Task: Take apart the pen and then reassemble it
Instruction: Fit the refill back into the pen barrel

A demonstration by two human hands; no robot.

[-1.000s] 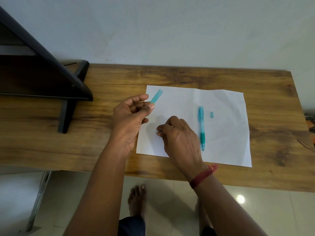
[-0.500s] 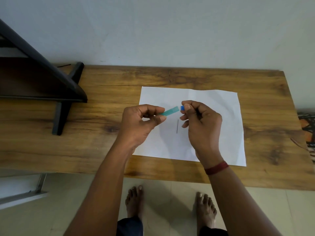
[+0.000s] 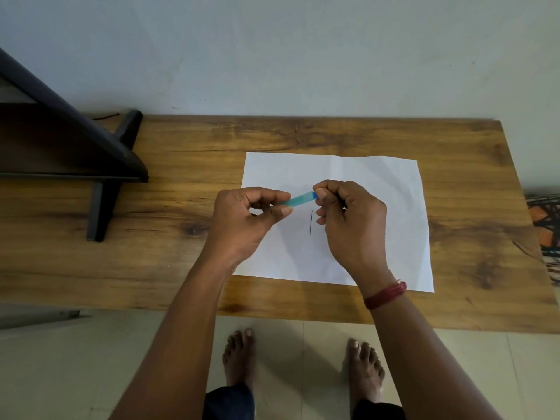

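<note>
left hand pinching, fingers curled | right hand pinching, fingers curled

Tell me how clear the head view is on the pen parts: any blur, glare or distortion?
Head view: teal pen piece between left hand and right hand is sharp; lighting dim and even, no glare on the paper; wide-angle bending at table edges.

One head-worn wide-angle view looks forward and steeply down from above the counter, which fills the middle band. The wall lies toward 12 o'clock, the floor and bare feet toward 6 o'clock, close below.
</note>
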